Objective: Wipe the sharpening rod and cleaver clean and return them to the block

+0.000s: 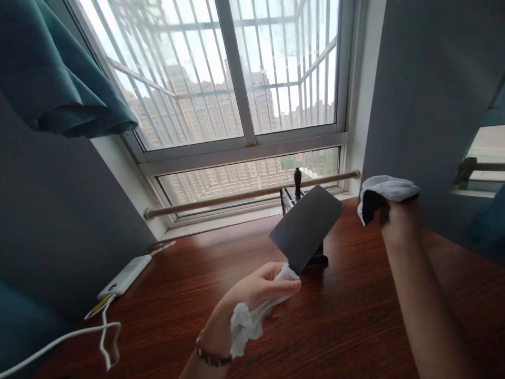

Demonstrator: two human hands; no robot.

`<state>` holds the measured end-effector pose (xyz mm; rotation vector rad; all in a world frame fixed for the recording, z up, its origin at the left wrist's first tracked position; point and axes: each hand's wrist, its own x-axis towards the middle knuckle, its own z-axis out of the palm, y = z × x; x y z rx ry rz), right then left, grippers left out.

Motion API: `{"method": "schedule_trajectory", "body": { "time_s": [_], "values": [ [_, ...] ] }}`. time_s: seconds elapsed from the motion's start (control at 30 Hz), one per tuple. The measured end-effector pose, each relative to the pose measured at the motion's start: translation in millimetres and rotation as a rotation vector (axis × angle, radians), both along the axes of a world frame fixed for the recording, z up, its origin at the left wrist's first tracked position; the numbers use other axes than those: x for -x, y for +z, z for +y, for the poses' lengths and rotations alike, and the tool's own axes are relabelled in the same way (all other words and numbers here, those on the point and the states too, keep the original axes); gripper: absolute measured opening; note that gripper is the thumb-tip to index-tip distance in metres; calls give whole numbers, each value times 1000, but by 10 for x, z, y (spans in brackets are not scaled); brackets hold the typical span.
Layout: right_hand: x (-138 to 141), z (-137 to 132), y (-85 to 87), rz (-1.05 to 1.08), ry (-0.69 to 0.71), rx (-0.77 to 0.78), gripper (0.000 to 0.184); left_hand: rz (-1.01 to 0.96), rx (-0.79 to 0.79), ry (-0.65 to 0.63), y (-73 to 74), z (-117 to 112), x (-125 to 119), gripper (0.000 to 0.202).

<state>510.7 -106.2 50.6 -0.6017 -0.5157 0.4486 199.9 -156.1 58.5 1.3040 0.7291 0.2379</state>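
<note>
My left hand (256, 289), in the lower middle, is closed round the lower end of a cleaver (308, 226). Its broad grey rectangular blade tilts up to the right. A crumpled white tissue (246, 322) lies between my palm and the handle, which is hidden, and hangs down past my wrist. Off to the right, my right hand (394, 213) grips a white and black cloth (389, 187), apart from the blade; motion smears this hand. Behind the cleaver stands a knife block (319, 258), partly covered by it, with one dark knife handle (297, 181) sticking up.
The reddish-brown wooden table (189, 300) reaches to the window sill. A white power strip or charger (125, 276) lies at the left with a white cable (59, 337). A horizontal rod (236, 197) crosses the window; a blue curtain (67, 73) hangs upper left.
</note>
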Motion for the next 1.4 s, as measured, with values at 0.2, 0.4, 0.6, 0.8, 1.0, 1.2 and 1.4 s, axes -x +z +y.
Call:
{"method": "schedule_trajectory", "body": {
  "time_s": [0.2,0.4,0.6,0.8,1.0,1.2,1.4],
  "values": [
    [395,-337,144,-705,-270,49,9,-152,120,-24,33,19,2,29],
    [981,-437,78,-1353,224,63,38,-170,114,-13,34,29,20,25],
    [1175,-503,100,-1565,563,-54,27,-141,168,-24,-84,173,19,23],
    [1042,-358,40,-1496,389,55,31,-118,170,-11,-54,146,-21,27],
    [1143,-441,76,-1608,592,-77,23,-132,156,20,-73,131,-21,26],
    [1179,-422,58,-1518,399,-29,30,-100,66,-17,-95,97,-32,26],
    [1240,-502,69,-1624,521,-129,28,-11,24,82,-74,8,-56,33]
  ]
}}
